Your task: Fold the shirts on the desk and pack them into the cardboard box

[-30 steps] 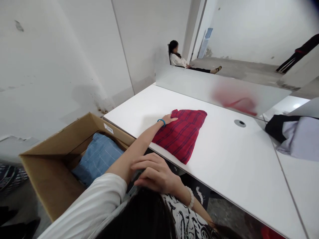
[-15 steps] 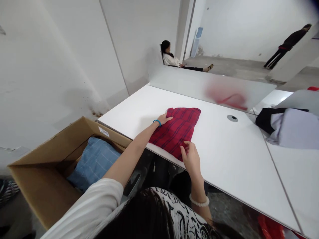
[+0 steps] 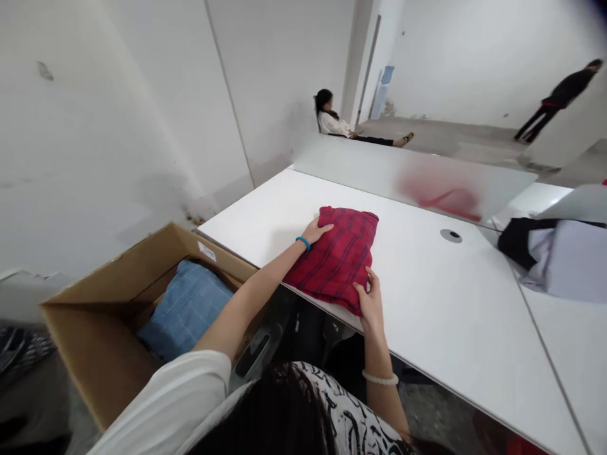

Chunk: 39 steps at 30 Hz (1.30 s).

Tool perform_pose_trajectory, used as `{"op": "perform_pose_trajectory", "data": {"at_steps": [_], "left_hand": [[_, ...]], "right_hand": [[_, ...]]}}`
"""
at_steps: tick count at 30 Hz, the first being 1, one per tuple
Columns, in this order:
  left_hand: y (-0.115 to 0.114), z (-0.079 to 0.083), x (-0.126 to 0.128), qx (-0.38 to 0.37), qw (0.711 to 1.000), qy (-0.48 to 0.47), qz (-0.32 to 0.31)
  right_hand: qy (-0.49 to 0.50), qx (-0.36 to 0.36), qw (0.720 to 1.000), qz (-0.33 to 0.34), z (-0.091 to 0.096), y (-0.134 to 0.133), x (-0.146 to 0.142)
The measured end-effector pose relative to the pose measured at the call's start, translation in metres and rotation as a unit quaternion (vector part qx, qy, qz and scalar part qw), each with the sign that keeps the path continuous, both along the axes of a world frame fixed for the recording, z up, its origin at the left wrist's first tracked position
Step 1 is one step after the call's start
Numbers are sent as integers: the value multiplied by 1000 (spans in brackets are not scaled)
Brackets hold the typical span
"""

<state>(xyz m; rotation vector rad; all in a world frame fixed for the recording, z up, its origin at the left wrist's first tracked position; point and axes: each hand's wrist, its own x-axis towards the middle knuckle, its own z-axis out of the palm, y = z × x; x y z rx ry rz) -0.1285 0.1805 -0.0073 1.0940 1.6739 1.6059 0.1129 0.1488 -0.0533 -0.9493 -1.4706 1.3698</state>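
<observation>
A folded red plaid garment with dark stripes lies at the front edge of the white table. My left hand grips its left side, the thumb on top and the other fingers partly hidden by the cloth. At the near right corner my right hand holds the garment's edge, thumb over the fabric and fingers curled at the side. The cloth looks slightly bunched between both hands.
Left of the table stands an open cardboard box with a blue checked cloth inside. Black and pale grey clothes lie at the right. A frosted divider runs along the back; beyond it one person sits and another stands.
My right hand has closed on the garment's near right corner. The garment's right side has been drawn in and looks more bunched. The view has shifted slightly.
</observation>
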Motion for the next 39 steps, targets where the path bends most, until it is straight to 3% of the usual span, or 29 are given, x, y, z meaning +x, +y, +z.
{"op": "perform_pose_trajectory", "data": {"at_steps": [3, 7, 12, 16, 18, 21, 24, 27, 29, 31, 35, 39], "left_hand": [[-21, 21, -8, 5, 998, -56, 42], [-81, 56, -46, 19, 988, -106, 115], [-205, 97, -106, 39, 960, -120, 251], [-309, 118, -142, 57, 911, -100, 396], [-356, 116, -153, 71, 887, -80, 449], [-414, 83, -158, 32, 848, -48, 527], [-452, 15, -152, -61, 810, -66, 579], [-470, -62, -136, -179, 780, -110, 590], [-474, -106, -125, -249, 766, -128, 578], [-476, -141, -118, -301, 755, -137, 565], [-479, -182, -120, -364, 737, -133, 554], [-483, -199, -125, -384, 732, -113, 551]], "right_hand": [[93, -93, 990, 57, 20, 5, -5], [118, -85, 974, 171, 69, 3, -32], [107, -51, 916, 384, 112, -25, -116], [118, -11, 858, 499, 124, -72, -204], [129, 31, 831, 540, 122, -100, -239], [104, 129, 805, 570, 101, -137, -274], [-65, 249, 759, 599, 60, -166, -292], [-215, 295, 684, 632, 19, -180, -296], [-240, 301, 662, 643, 2, -177, -290], [-251, 311, 654, 643, -4, -167, -278], [-260, 352, 663, 607, -1, -144, -244], [-272, 407, 666, 563, 4, -142, -223]]}}
